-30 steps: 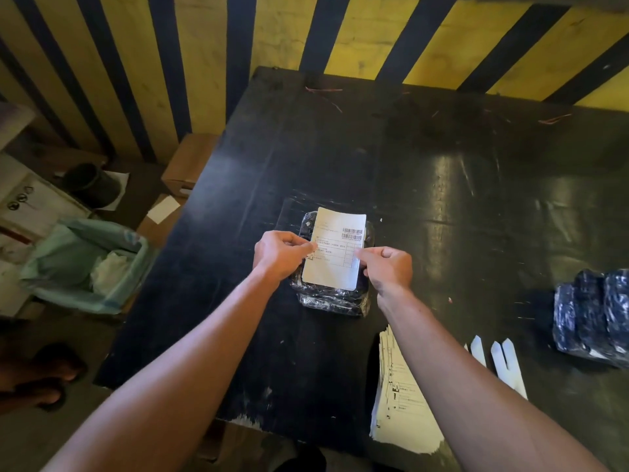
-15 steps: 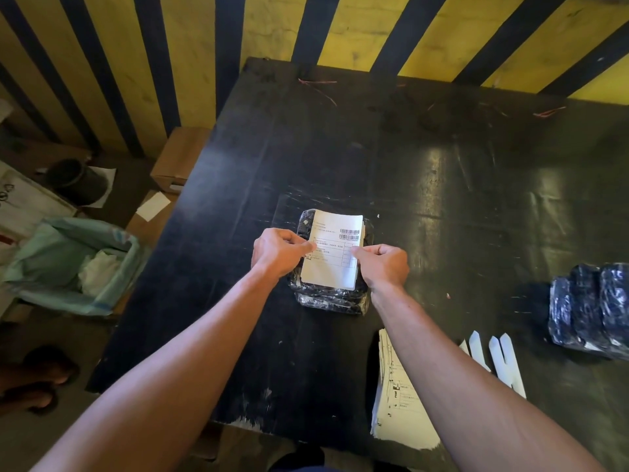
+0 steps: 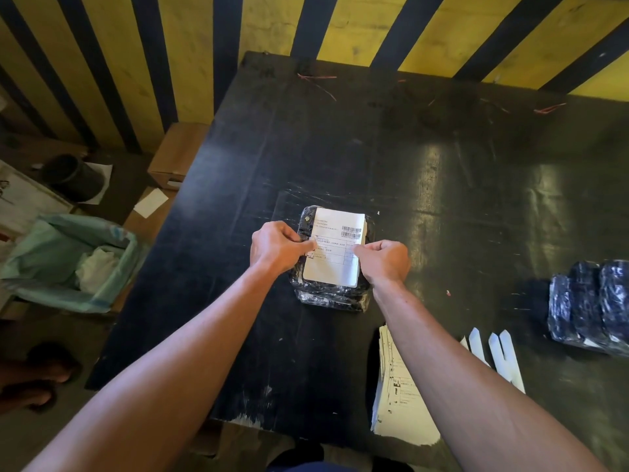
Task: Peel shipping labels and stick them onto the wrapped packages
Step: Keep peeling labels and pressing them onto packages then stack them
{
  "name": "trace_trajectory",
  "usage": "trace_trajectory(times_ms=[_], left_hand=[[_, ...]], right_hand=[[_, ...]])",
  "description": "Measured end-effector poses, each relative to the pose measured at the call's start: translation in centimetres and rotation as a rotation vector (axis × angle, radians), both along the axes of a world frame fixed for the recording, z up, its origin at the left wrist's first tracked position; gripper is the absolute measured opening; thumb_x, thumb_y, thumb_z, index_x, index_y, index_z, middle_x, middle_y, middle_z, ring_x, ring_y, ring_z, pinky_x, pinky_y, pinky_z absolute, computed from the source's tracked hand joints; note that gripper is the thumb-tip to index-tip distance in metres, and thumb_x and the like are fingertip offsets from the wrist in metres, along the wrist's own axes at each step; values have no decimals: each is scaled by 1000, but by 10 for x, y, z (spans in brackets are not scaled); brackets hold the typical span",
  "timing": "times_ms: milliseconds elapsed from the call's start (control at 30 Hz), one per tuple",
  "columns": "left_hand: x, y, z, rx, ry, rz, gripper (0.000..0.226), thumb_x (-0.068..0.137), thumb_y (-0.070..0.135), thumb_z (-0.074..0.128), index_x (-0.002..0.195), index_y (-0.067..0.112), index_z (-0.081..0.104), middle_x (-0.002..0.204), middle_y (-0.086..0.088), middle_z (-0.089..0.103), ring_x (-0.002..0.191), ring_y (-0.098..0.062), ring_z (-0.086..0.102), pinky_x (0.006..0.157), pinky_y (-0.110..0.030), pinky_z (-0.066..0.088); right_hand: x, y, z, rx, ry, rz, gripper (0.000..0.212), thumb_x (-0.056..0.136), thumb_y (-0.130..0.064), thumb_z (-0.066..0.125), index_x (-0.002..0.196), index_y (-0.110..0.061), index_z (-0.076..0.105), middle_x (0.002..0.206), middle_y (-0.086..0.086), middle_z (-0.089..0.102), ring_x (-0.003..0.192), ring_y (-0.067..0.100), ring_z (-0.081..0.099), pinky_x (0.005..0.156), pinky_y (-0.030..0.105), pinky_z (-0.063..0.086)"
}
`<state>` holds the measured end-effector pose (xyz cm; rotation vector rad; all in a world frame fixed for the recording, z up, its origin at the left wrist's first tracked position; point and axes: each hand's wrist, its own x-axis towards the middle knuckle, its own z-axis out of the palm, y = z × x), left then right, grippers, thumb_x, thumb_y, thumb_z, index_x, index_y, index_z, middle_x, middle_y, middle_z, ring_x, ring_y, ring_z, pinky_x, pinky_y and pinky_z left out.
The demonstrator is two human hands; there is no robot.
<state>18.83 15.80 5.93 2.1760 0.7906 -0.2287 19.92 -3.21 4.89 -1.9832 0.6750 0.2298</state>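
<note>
**Label held over the wrapped package**

The left hand [image 3: 277, 248] pinches the left edge of the shipping label [image 3: 335, 248], thumb tip on the paper, the other fingers curled. The right hand [image 3: 384, 260] pinches the right edge in the same manner. The label lies over the top of the wrapped package [image 3: 332, 298], a dark bundle in clear film at the middle of the black table [image 3: 425, 172]; whether it is stuck down I cannot tell.

At 5 o'clock from the package, near the table's front edge, a stack of label sheets [image 3: 398, 413] lies partly under the right forearm. White backing strips [image 3: 500, 356] lie just beside it, at 3 o'clock. More wrapped packages [image 3: 589, 308] stand at the right edge of the view. Off the table at 9 o'clock, a green-lined bin [image 3: 71, 264] holds crumpled paper.
</note>
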Motion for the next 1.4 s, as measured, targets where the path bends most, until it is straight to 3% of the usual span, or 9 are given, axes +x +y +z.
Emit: trace_trajectory(times_ms=[100,200,267,333,467,600,900,1100,1400], left_hand=[[-7,4,0,130,-43,-71,44,74,52,92,89,24,63,87,8,66,79,-8,63,70,-32,51],[-22,4,-13,301,-384,-385,24,84,34,84,96,23,66,103,5,65,96,-19,63,83,-42,55],[-35,0,-24,389,-497,-620,30,92,31,74,120,24,69,129,2,65,119,-22,60,97,-46,53],[-47,-4,-38,393,-455,-767,51,102,39,58,151,24,54,163,0,47,152,-21,40,120,-44,40],[-63,-8,-52,405,-280,-891,68,111,54,17,169,26,-2,176,8,-16,161,-10,-21,133,-40,-1],[-61,-10,-52,429,-215,-908,66,113,52,16,167,26,-12,172,11,-28,158,-8,-29,134,-43,-4],[-61,-11,-53,446,-196,-911,67,114,51,18,166,29,-18,171,13,-31,157,-8,-32,134,-42,-4],[-57,-11,-53,410,-220,-890,67,114,50,19,167,27,-13,172,14,-29,158,-7,-29,134,-40,-1],[-56,-11,-56,427,-219,-912,69,113,51,20,167,28,-16,172,12,-28,157,-7,-30,134,-43,-1]], right_hand=[[-1,-3,3,-61,-22,8,32,80,-25,88,94,-11,63,81,-7,63,68,9,61,52,27,45],[-4,-13,-7,-305,-268,217,36,81,-31,86,96,-16,56,90,-5,59,71,11,55,57,26,40],[-10,-17,-13,-509,-562,505,18,88,-24,72,100,-16,62,102,1,63,87,20,60,71,35,50],[-16,-15,-18,-573,-646,805,35,94,-30,57,124,-14,66,129,6,66,119,26,61,95,43,49],[-20,-9,-22,-638,-393,1121,70,105,-50,22,167,-18,18,177,-1,6,163,15,2,131,53,6],[1,1,-22,-673,-249,1112,70,108,-54,11,168,-21,-5,175,-7,-16,160,10,-17,129,59,-7],[82,-18,-13,-562,43,1078,71,111,-52,24,168,-13,9,176,3,9,163,19,5,130,51,-1],[17,-18,-10,-639,-396,1231,71,107,-47,22,168,-17,3,176,-1,-1,162,13,-4,132,47,0],[-8,-60,-7,-842,-277,1280,73,105,-52,14,168,-20,-3,176,-3,0,162,11,2,131,50,-9]])
